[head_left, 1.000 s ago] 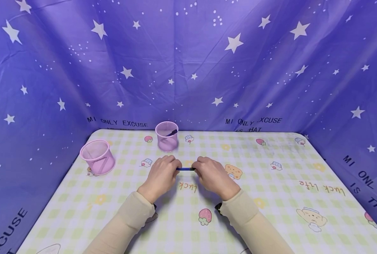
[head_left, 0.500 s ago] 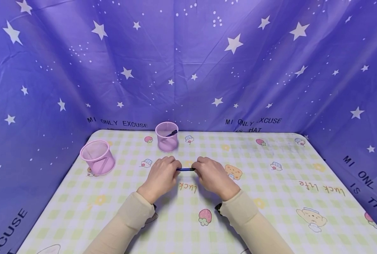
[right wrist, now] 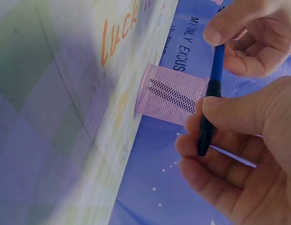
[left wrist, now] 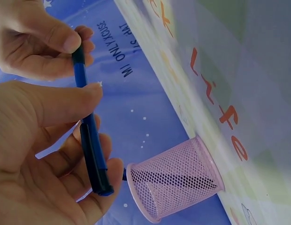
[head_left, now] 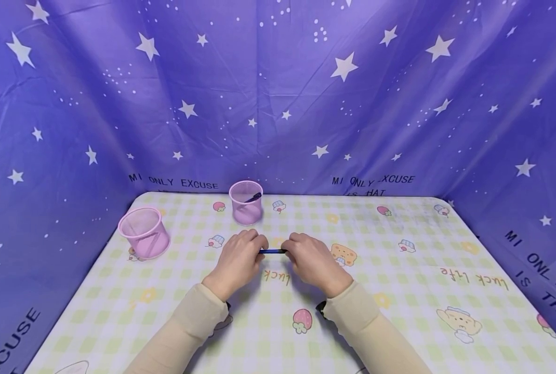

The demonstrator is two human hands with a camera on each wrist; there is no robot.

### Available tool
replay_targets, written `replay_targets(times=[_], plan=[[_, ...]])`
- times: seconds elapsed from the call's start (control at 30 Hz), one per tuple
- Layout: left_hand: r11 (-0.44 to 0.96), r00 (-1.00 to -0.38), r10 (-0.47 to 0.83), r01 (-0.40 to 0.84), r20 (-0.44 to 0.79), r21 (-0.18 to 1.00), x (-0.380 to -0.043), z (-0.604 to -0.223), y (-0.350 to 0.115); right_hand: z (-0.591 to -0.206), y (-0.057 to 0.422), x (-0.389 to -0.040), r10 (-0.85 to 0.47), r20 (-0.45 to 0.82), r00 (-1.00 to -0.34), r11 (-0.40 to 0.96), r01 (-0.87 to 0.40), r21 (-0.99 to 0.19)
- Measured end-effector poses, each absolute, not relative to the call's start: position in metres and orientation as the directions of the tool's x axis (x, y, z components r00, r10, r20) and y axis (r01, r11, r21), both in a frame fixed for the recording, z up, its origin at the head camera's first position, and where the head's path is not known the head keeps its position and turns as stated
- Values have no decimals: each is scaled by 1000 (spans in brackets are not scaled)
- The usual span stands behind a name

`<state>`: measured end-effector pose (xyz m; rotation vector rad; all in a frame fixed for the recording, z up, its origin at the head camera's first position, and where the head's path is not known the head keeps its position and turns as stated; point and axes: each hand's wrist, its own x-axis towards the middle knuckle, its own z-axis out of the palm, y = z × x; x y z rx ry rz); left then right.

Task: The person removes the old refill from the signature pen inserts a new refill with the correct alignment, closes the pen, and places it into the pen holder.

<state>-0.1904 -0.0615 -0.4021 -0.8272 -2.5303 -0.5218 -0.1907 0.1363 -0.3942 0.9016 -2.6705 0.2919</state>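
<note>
A blue pen (head_left: 272, 251) with black ends is held level between my two hands, above the middle of the table. My left hand (head_left: 240, 257) pinches its clip end; in the left wrist view the black clip (left wrist: 90, 154) lies along the fingers. My right hand (head_left: 309, 258) pinches the other end, and the ribbed black grip and tip (right wrist: 207, 136) show between thumb and fingers in the right wrist view. Just beyond the hands stands a pink mesh pen cup (head_left: 246, 203) with a dark pen (head_left: 253, 198) leaning inside it.
A second pink mesh cup (head_left: 144, 232) stands at the far left of the table. The table wears a green-and-white checked cloth (head_left: 413, 291) with printed cartoons. Purple star-printed curtains (head_left: 278, 104) rise at the back and both sides.
Both hands keep their hold on the pen at almost the same spot. The cups have stayed where they were; the whole view has shifted very slightly.
</note>
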Motion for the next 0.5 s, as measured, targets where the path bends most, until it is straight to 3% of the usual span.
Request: replay_targets(times=[0.5], plan=[[760,-729,474,622,494,188,-190,-404,-61,-394,136,-190,-548,344,-763,786,-610,-100]])
